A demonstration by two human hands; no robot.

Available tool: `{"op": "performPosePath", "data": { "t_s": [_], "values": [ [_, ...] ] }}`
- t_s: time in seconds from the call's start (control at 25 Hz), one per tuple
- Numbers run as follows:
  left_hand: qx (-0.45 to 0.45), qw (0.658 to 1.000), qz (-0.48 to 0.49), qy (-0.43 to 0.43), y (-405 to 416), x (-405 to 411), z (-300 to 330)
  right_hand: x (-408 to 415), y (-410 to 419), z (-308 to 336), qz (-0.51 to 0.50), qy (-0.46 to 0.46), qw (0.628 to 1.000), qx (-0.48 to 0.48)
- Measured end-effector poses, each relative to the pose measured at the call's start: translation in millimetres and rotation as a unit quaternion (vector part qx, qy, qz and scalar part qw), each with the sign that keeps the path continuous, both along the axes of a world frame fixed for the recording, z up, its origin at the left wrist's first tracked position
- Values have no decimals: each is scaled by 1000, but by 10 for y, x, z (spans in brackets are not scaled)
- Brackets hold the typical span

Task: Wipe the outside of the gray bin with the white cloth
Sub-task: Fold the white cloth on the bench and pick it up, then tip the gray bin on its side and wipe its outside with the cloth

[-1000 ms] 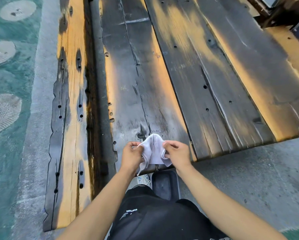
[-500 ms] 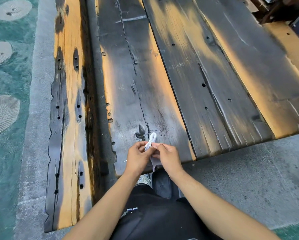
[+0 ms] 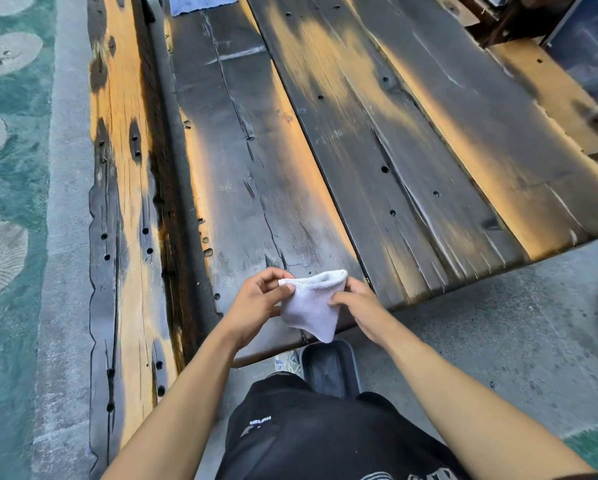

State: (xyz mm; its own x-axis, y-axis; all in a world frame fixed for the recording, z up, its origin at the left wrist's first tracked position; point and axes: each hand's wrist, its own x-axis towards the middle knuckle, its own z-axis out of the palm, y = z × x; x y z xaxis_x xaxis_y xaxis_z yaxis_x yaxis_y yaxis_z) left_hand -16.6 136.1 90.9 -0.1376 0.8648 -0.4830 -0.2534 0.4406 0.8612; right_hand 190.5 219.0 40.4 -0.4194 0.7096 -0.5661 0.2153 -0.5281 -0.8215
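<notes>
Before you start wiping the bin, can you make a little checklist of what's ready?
1. White cloth in the hands: ok, the left hand and right hand both pinch it.
2. Cloth folded into a pad: ok, it hangs as a folded bundle.
3. Gray bin within reach: ok, it sits on the ground just below the cloth, at the table edge.
4. Cloth touching the bin: not ok, it is above it.
5. Bin's outside dirty or clean: cannot tell, mostly hidden.
6. A free hand to steady the bin: not ok, both hold the cloth.

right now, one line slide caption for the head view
Both hands, left and right, hold a white cloth above a gray bin.
</notes>
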Motion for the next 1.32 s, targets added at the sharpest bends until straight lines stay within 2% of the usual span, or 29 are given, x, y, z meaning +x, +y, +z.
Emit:
{"op": "performPosePath", "data": {
  "t_s": [0.12,0.24,0.32,0.48,0.56,0.64,0.72,0.84,0.92,1.0,1.24,1.32],
  "values": [
    [-20,999,29,32,-15,-120,-46,74,25,20,8,27,999,28],
    [-37,993,0,116,-43,-182,-140,73,29,81,30,42,997,65],
    [-36,992,19,122,-63,-160,-210,62,31,148,40,53,995,79],
    [-31,995,97,-10,-46,-75,-276,20,34,171,7,57,997,56],
    [-58,994,75,-58,-5,-49,-305,-21,24,158,-36,105,993,-50],
    [-81,984,50,-149,12,-16,-356,-25,15,177,-64,166,970,-166],
    [-91,965,49,-242,-4,17,-423,7,4,198,-67,205,954,-209],
    [-102,944,47,-310,7,81,-526,84,-21,194,-58,239,936,-252],
    [-112,946,40,-301,52,154,-558,152,-59,156,-57,225,930,-285],
    [-128,959,18,-253,118,235,-561,216,-102,101,-67,204,927,-306],
    [-154,982,-28,-105,362,487,-559,357,-220,-48,-145,184,924,-301],
    [-157,983,-43,-81,419,591,-599,427,-291,-91,-160,187,918,-310]
  ]
}}
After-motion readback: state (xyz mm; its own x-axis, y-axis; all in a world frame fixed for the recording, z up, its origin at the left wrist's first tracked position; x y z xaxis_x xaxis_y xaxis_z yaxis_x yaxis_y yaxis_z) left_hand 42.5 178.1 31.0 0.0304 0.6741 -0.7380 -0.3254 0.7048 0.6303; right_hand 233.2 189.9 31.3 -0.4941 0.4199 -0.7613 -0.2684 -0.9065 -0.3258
